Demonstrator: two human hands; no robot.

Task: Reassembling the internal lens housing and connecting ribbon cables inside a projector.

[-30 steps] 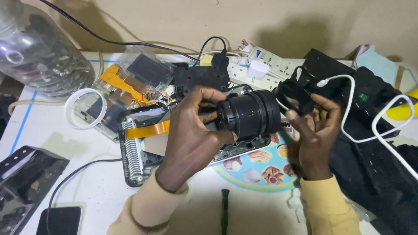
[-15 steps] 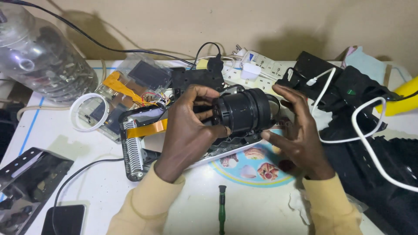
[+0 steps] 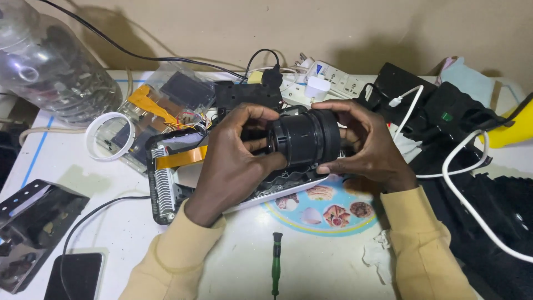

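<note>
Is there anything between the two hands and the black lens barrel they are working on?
Nothing visible. The left hand and the right hand both grip the black lens barrel directly, one at each end, with bare fingers on it. It sits over the opened device housing.

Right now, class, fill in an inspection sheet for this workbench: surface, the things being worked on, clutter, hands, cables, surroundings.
Surface: white table, crowded.
Things in hand: black lens barrel held over an opened device casing with an orange ribbon cable.
Clutter: green screwdriver, picture plate, white tape ring, clear plastic bottle, phone, crumpled tissue.
Hands: left hand and right hand both grip the barrel.
Cables: white cable, black cable, power strip.
Surroundings: beige wall.
</note>
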